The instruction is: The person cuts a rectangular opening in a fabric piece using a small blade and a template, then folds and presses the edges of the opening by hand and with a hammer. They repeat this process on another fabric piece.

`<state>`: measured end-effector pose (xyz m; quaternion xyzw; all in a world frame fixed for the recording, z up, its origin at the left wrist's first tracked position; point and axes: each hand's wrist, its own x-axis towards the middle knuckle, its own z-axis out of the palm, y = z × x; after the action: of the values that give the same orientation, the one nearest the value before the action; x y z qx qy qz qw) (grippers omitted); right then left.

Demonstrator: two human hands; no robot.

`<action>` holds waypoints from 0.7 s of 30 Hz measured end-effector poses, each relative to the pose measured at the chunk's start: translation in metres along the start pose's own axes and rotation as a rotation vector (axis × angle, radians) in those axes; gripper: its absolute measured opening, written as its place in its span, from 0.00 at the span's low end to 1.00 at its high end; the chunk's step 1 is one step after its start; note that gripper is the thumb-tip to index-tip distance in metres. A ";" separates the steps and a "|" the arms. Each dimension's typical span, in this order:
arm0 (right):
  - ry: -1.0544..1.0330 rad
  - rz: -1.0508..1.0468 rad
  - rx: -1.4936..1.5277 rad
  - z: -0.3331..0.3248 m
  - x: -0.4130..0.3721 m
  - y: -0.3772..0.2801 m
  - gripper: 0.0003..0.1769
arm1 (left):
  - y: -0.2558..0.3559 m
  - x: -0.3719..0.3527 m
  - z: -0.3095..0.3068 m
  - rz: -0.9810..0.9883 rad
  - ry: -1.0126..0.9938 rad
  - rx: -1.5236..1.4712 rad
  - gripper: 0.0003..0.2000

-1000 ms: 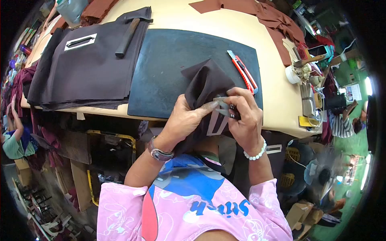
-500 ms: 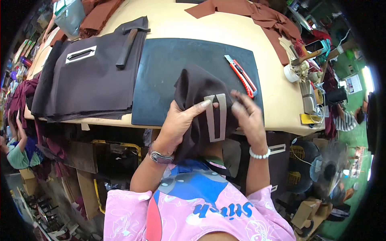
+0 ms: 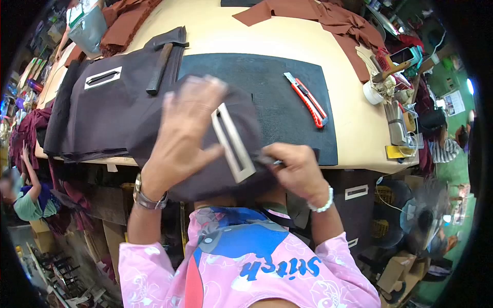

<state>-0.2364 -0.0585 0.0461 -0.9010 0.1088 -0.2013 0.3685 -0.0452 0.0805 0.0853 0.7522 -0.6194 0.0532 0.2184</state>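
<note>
A dark brown fabric piece [image 3: 241, 113] with a pale, slotted rectangular strip [image 3: 233, 143] on it is spread over the table's front edge. My left hand [image 3: 187, 133] lies over its left part, blurred by motion, with fingers stretched out and thumb apart. At the fabric's right edge, my right hand [image 3: 298, 169] is closed, fingers pinching the dark cloth; the fingertips are partly hidden. Beneath the fabric is a black cutting mat [image 3: 287, 102]. A red utility knife [image 3: 308, 100] rests on the mat, beyond my right hand.
To the left lies a stack of dark fabric [image 3: 118, 113] with another slotted strip [image 3: 102, 77] on top. A hammer [image 3: 160, 69] rests on that stack. Reddish-brown cloth [image 3: 303, 15] lies at the back. A white cup [image 3: 372, 92] and tools stand at the right edge.
The bunched fabric has been laid out flatter, towards the left, its strip now slanted. My left hand has moved left and spread out. My right hand has come lower and closed at the fabric's edge.
</note>
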 end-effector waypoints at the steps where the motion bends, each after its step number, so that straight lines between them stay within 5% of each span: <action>1: -0.007 -0.129 -0.035 0.005 0.004 -0.009 0.13 | 0.004 0.008 -0.005 0.143 -0.222 -0.055 0.41; 5: -0.072 -0.179 -0.024 -0.006 0.009 -0.031 0.13 | 0.012 0.040 -0.008 0.395 -0.852 -0.257 0.15; 8: 0.185 -0.116 0.057 -0.011 0.007 -0.020 0.10 | 0.004 0.048 -0.031 0.278 -0.994 -0.308 0.15; 9: 0.297 -0.089 0.087 -0.010 0.007 -0.011 0.09 | -0.014 0.043 -0.038 0.338 -0.849 -0.319 0.16; 10: 0.355 -0.008 0.109 -0.012 0.003 -0.001 0.08 | -0.021 0.046 -0.057 0.199 -0.892 -0.176 0.14; 13: 0.507 0.172 0.324 -0.005 -0.015 0.036 0.13 | -0.092 0.030 -0.112 -0.340 -0.584 0.105 0.10; 16: 0.509 0.347 0.405 0.001 -0.032 0.048 0.19 | -0.227 -0.042 -0.174 -0.452 -0.226 1.002 0.08; 18: 0.533 0.364 0.360 0.009 -0.038 0.049 0.20 | -0.237 -0.067 -0.176 -0.504 -0.193 0.818 0.09; 21: 0.575 0.357 0.358 0.016 -0.040 0.056 0.19 | -0.170 -0.065 -0.123 -0.532 -0.272 0.508 0.14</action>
<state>-0.2677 -0.0749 -0.0150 -0.6960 0.3262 -0.3944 0.5037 0.1257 0.2115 0.1285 0.9169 -0.3930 0.0460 -0.0528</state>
